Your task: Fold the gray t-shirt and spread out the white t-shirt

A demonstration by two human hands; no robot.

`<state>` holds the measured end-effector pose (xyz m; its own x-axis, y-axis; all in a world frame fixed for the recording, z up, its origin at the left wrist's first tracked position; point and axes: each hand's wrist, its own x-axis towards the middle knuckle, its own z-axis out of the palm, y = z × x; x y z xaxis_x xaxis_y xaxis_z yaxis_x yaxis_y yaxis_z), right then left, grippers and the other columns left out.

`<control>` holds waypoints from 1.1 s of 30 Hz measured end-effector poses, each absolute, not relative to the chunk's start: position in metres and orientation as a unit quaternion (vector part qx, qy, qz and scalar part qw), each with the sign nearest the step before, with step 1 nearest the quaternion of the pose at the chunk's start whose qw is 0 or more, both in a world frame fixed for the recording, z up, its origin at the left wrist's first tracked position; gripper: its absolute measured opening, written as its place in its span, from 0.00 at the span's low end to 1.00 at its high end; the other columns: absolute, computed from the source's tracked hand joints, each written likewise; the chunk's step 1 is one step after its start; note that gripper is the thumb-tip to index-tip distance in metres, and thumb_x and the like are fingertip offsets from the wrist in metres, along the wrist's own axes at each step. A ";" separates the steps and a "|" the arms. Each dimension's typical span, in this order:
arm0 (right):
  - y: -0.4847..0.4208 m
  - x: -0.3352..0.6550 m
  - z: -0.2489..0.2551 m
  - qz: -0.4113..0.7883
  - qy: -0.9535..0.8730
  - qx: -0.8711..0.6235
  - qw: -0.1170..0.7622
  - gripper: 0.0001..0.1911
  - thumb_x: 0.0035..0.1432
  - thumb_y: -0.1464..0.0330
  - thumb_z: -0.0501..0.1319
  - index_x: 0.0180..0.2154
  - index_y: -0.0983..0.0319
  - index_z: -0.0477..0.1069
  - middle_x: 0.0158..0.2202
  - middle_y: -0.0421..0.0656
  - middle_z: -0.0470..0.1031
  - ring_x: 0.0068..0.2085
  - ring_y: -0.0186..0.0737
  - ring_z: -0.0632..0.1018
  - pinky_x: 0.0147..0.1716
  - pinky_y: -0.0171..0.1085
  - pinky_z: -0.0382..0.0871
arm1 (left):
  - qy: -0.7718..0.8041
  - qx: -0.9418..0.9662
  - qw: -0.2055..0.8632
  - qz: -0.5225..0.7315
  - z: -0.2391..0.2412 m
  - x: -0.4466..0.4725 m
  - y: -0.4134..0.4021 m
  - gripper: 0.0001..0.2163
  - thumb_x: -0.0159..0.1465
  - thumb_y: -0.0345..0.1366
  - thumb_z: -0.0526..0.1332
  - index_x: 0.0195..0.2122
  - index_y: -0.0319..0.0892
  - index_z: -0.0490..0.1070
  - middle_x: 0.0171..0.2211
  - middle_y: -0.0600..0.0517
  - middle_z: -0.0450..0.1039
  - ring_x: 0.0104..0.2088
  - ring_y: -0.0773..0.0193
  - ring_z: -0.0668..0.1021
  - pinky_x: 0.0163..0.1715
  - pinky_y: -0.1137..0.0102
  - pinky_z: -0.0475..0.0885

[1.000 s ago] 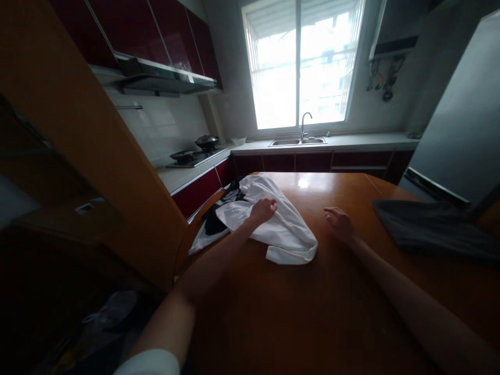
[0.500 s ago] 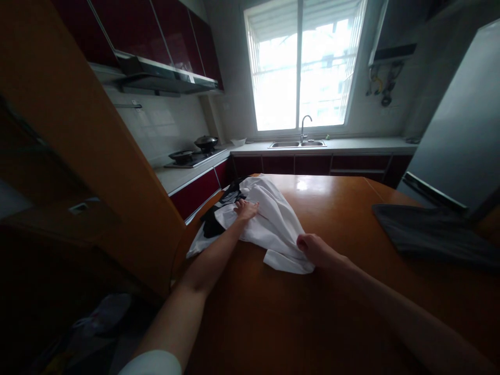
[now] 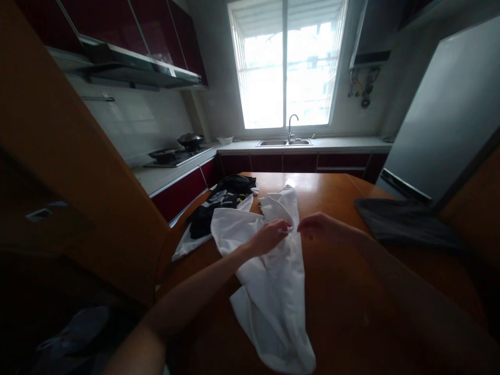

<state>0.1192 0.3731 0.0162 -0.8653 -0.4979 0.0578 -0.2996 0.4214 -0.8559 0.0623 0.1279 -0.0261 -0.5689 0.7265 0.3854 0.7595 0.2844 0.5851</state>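
Observation:
A white garment lies stretched toward me across the orange wooden table. My left hand is closed, pinching the white fabric near its middle. My right hand is closed on the same garment's edge, right beside the left hand. A black garment with pale markings lies bunched at the table's far left, partly under the white one.
A dark grey folded cloth lies on the table's right side. An orange wooden panel rises on the left. Behind are a counter with a stove and pans, a sink under the window, and a grey fridge.
The white garment has been pulled off the pile and drawn toward me, uncovering the black garment. My hands have come together at its middle. The camera tilted slightly.

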 end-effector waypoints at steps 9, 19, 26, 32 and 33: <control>0.377 0.086 -0.030 -0.275 0.942 -0.105 -0.161 0.22 0.61 0.58 0.64 0.53 0.61 0.74 0.51 0.52 0.76 0.46 0.48 0.78 0.45 0.43 0.72 | -0.635 -0.754 -0.064 -0.155 -0.025 0.150 0.157 0.10 0.71 0.24 0.52 0.47 0.37 0.71 0.52 0.39 0.74 0.54 0.58 0.76 0.57 0.68 0.70; 0.422 0.043 -0.066 -0.075 0.962 -0.237 -0.114 0.44 0.49 0.86 0.54 0.67 0.57 0.63 0.73 0.45 0.54 0.69 0.51 0.59 0.64 0.50 0.59 | -0.766 -0.607 -0.012 -0.212 -0.012 0.146 0.130 0.23 0.70 0.40 0.61 0.66 0.45 0.62 0.67 0.42 0.62 0.68 0.51 0.63 0.67 0.56 0.59; 0.426 0.005 -0.056 -0.045 0.950 -0.297 -0.087 0.53 0.46 0.83 0.59 0.72 0.54 0.49 0.75 0.48 0.45 0.72 0.55 0.52 0.67 0.55 0.48 | -0.862 -0.451 -0.132 -0.191 -0.040 0.127 0.104 0.48 0.58 0.53 0.70 0.74 0.46 0.47 0.71 0.36 0.51 0.71 0.39 0.55 0.67 0.47 0.55; 0.419 -0.001 -0.043 -0.058 0.947 -0.311 -0.051 0.31 0.49 0.79 0.61 0.56 0.59 0.75 0.58 0.50 0.73 0.60 0.53 0.70 0.63 0.52 0.54 | -0.873 -0.444 -0.126 -0.156 -0.055 0.142 0.101 0.44 0.58 0.54 0.70 0.72 0.52 0.52 0.73 0.37 0.46 0.72 0.30 0.43 0.63 0.30 0.44; 0.423 0.002 -0.043 -0.069 0.948 -0.306 -0.051 0.27 0.51 0.78 0.61 0.53 0.59 0.77 0.53 0.50 0.76 0.55 0.51 0.74 0.61 0.49 0.58 | -0.870 -0.448 -0.127 -0.159 -0.056 0.141 0.100 0.44 0.58 0.54 0.69 0.72 0.52 0.52 0.72 0.37 0.47 0.72 0.31 0.44 0.63 0.32 0.44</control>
<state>0.0020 0.4225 -0.0434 -0.8074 -0.5734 0.1387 -0.5875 0.8030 -0.1003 0.1410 0.1002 -0.0559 -0.5659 0.8207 -0.0789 0.7399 0.5478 0.3905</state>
